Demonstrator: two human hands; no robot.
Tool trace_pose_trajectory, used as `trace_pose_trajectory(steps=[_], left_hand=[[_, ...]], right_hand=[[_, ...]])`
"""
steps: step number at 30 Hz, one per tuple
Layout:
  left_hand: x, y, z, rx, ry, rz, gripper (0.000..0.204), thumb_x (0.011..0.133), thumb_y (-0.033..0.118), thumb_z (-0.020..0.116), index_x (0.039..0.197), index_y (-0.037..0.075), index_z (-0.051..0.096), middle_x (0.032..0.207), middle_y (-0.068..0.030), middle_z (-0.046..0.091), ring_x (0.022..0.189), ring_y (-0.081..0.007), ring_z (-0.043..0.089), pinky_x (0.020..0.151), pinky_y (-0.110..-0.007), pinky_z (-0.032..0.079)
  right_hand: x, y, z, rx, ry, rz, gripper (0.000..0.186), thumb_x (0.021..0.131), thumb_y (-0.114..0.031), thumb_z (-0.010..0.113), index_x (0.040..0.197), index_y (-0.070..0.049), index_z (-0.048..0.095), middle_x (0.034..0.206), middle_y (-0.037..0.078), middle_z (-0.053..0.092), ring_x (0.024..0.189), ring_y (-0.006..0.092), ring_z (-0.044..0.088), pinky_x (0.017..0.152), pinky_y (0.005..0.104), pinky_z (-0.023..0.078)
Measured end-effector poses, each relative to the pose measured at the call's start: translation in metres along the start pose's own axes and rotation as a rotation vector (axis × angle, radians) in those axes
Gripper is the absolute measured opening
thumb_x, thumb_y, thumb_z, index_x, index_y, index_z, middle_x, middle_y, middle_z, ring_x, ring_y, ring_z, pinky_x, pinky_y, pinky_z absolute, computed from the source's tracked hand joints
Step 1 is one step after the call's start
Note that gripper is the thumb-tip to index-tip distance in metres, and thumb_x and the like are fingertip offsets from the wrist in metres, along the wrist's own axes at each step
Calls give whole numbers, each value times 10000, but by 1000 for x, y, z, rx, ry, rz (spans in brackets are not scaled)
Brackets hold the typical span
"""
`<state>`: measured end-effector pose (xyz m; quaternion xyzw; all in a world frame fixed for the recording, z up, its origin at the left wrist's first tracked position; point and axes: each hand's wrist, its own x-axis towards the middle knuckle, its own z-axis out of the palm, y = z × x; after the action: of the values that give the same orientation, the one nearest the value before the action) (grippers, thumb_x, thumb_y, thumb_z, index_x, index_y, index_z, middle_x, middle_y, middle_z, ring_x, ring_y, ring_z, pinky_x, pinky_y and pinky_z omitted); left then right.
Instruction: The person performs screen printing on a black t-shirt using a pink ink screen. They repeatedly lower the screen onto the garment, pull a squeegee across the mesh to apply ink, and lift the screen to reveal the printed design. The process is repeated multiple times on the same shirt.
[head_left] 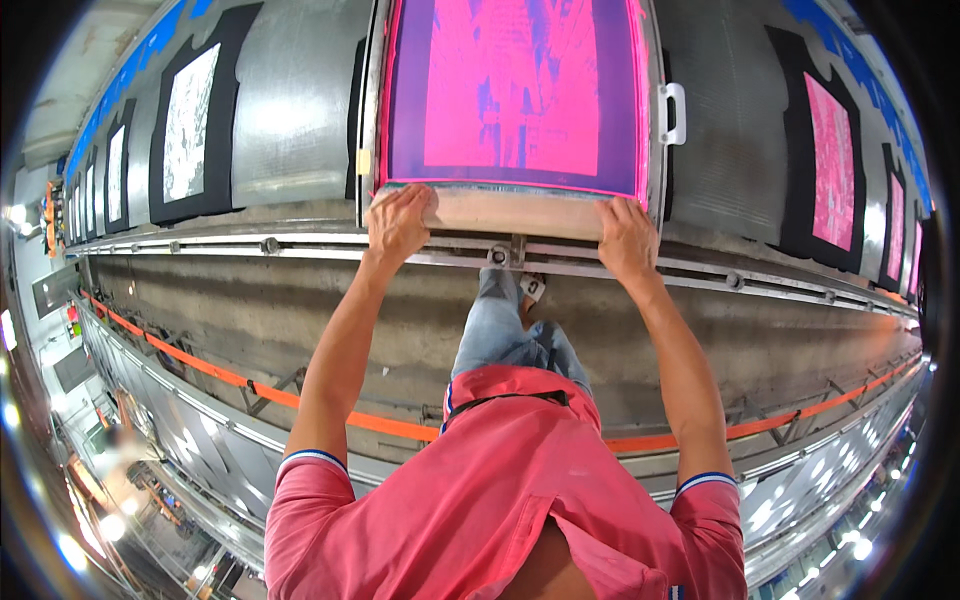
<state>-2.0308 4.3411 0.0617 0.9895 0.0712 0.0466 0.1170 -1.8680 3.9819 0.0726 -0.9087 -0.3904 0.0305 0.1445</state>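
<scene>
A silk-screen frame (374,140) lies over the long grey table in front of me, its mesh coated with pink ink over a purple-blue border. Across its near end runs a squeegee (515,210) with a pale wooden handle and a thin greenish edge on the far side. My left hand (399,222) is closed over its left end, and my right hand (629,236) grips the right end. Fingers curl over the far edge on both sides. Whatever lies beneath the screen is mostly hidden, with only a dark sliver showing beside it.
A white handle (673,113) sticks out from the frame's right side. Black shirts with white prints (190,122) line the table to the left; those on the right bear pink prints (830,160). A metal rail (560,258) follows the table edge. Behind me runs an orange rail (385,425).
</scene>
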Motion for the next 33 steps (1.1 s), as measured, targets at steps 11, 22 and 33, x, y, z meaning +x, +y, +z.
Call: trace_pose_trajectory(steps=[11,22,33], left_hand=[[-21,12,-22,-78,-13,37,435,704,-22,600,1124,43,693,1175,-131,712,1112,-293,682,978,-465,523],[228,-41,-48,0,-292,-113,252,790,67,596,954,130,777,756,-120,728,703,-294,727,627,-436,591],[567,-145,-31,259,-318,-113,326,785,151,628,1070,150,787,953,-178,747,954,-379,712,905,-498,553]], right_hand=[[-19,-22,-32,-4,-49,9,368,818,-27,621,1184,-16,659,1019,84,605,1029,278,592,1035,449,435],[208,77,-68,16,-237,83,351,782,-15,572,1076,-101,742,998,85,690,930,317,680,822,440,560],[548,216,-60,-117,-315,68,424,772,-116,528,1122,-188,757,1033,243,711,1000,421,684,904,533,531]])
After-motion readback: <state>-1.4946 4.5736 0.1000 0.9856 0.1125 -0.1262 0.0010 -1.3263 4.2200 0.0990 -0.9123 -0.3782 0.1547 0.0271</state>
